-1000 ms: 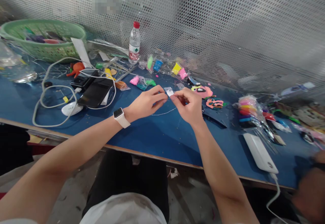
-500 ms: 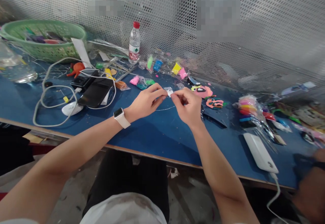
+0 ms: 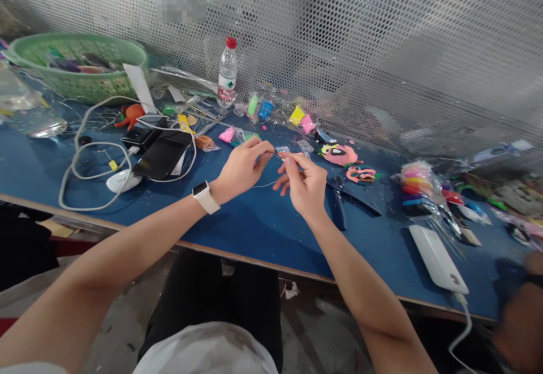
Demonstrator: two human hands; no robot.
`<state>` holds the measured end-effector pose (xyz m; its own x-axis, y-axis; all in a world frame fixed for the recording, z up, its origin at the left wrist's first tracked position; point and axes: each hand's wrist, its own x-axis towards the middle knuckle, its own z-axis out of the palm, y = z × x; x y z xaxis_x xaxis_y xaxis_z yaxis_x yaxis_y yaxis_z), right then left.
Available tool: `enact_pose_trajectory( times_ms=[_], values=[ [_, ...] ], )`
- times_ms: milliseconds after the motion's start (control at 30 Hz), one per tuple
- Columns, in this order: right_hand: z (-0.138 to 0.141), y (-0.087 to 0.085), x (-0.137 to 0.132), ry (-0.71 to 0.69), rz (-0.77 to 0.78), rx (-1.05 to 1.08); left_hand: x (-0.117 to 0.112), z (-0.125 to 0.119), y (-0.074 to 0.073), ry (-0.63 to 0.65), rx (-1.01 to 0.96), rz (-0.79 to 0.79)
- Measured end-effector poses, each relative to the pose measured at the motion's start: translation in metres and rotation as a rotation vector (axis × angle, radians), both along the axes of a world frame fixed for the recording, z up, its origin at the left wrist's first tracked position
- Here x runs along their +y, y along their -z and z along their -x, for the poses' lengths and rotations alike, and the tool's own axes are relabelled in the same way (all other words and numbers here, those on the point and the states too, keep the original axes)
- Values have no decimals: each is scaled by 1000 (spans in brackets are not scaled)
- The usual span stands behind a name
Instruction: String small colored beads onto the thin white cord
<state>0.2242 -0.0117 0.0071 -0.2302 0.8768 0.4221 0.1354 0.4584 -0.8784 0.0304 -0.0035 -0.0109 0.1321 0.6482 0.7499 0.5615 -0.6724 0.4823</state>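
Above the middle of the blue table, my left hand is closed in a pinch, with a watch on its wrist. My right hand faces it, thumb and forefinger pinched and the other fingers loosely curled. A thin, dark sliver shows between the two sets of fingertips; its kind is too small to make out. Below the hands a fine pale strand runs across the tabletop. Dark-handled pliers lie beside my right hand. Just behind the fingers is a small clear plastic packet.
Pink clay pieces lie right of the hands. Bagged coloured clay and a red-capped bottle stand along the mesh wall. A green basket, phone and looped cable are left; a white power bank is right.
The white bit that showed at my fingertips is no longer seen there. My right hand has shifted slightly left and down, its lower fingers loosening, and more of the pliers shows.
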Motion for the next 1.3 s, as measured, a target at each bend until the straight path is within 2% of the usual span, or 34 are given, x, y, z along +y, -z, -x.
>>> enact_pose_trajectory(
  times_ms=[200, 333, 433, 533, 600, 667, 733, 800, 867, 933, 1000, 1100, 1167, 1300],
  values=[
    [13, 5, -6, -208, 252, 244, 0, 1, -12, -30, -211, 94],
    [23, 13, -11, -407, 494, 340, 3, 3, -9, -33, -294, 134],
    [27, 16, -14, -453, 677, 348, 7, 5, -4, -32, -332, 148],
    [28, 15, -15, -461, 759, 313, 11, 8, -2, -22, -364, 169],
    [24, 13, -13, -468, 724, 287, 14, 10, -1, -31, -370, 173],
    [17, 10, -10, -468, 584, 245, 17, 13, 0, -51, -377, 167],
    [7, 5, -4, -447, 325, 132, 21, 17, 3, -67, -398, 158],
    [-3, 0, 0, -412, 22, -81, 25, 20, 7, -69, -415, 154],
    [-9, -4, 2, -426, -120, -232, 28, 22, 10, -63, -396, 152],
    [-11, -5, 3, -434, -82, -255, 29, 22, 13, -59, -372, 147],
    [-10, -4, 4, -461, 37, -234, 28, 21, 13, -52, -377, 152],
    [-8, 1, 8, -589, 220, -182, 25, 19, 10, -37, -432, 216],
    [-7, 3, 11, -625, 278, -93, 23, 17, 7, -27, -472, 278],
    [-3, 7, 14, -431, 156, 46, 19, 13, 7, 34, -513, 336]
  ],
)
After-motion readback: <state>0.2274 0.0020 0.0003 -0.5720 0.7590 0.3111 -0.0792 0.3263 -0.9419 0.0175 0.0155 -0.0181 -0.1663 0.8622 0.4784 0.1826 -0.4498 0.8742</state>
